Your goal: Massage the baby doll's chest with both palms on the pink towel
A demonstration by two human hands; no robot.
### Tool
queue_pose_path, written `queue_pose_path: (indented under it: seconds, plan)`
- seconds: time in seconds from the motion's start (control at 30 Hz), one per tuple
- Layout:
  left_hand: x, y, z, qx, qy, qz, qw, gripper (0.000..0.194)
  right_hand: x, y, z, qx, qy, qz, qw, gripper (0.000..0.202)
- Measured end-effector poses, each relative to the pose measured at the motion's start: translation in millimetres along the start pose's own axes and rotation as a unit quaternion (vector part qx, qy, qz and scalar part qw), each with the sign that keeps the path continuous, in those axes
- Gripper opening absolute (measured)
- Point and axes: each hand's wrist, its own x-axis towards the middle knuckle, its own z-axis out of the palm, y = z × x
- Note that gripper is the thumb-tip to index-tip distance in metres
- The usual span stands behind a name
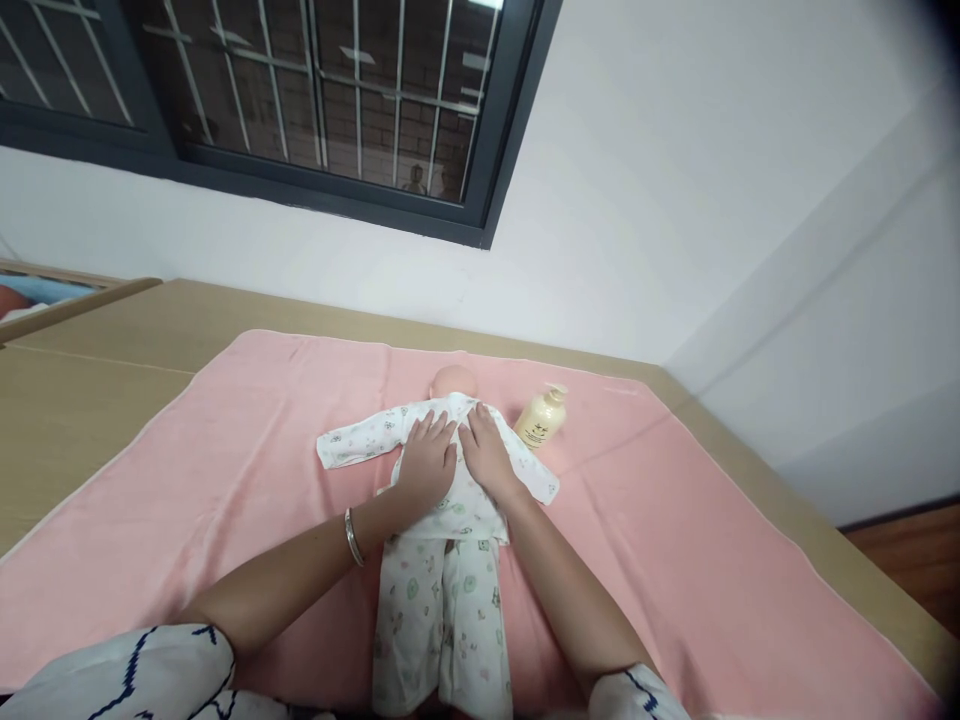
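Note:
A baby doll (453, 381) lies on a pink sheet (285, 400), its head away from me. It is dressed in a white printed long-sleeved top (469, 515) and matching trousers (409, 600), sleeves spread out to the sides. My left hand (429, 462) rests flat on the left part of the chest, fingers stretched out. Flat on the right part of the chest lies my right hand (484, 450), its fingers also extended. The thumbs are close together near the middle. Neither hand grips anything. The doll's hands and feet are not visible.
A pale yellow pump bottle (542, 416) stands just right of the doll's shoulder. The sheet covers a wooden table (112, 400) set against a white wall (585, 250). Above is a dark-framed window (480, 215) with bars. Blue cloth (52, 290) shows at the far left.

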Motion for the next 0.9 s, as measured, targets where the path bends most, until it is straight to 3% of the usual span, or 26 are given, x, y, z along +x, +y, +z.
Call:
queue_pose_path:
  seconds: [0.1, 0.27, 0.47, 0.57, 0.67, 0.77, 0.9]
  plan:
    - [4, -3, -3.1, -0.012, -0.003, -0.01, 1.0, 0.046, -6, -8, 7, -0.024, 0.022, 0.012, 0.999, 0.054]
    - [13, -21, -6.9, -0.038, -0.003, -0.034, 0.999, 0.05, -20, -23, 11, -0.06, -0.005, -0.067, 0.996, 0.052]
    - [0, -27, 6.6, -0.071, 0.065, -0.023, 0.995, 0.047, -2, -1, -12, -0.007, 0.04, 0.022, 0.999, 0.057]
    - [-3, -30, 9.5, -0.096, 0.098, -0.027, 0.99, 0.047, -7, -11, -7, -0.02, 0.064, -0.038, 0.997, 0.059]
    - [-3, -32, 9.6, -0.114, 0.122, -0.025, 0.986, 0.047, -15, -24, 3, -0.053, 0.02, -0.096, 0.994, 0.054]
    - [-4, -32, 9.1, -0.115, 0.124, -0.03, 0.985, 0.046, -17, -28, 9, -0.068, -0.017, -0.099, 0.993, 0.05]
    - [-4, -30, 7.8, -0.11, 0.118, -0.035, 0.986, 0.045, -14, -22, 9, -0.061, 0.029, -0.088, 0.994, 0.05]
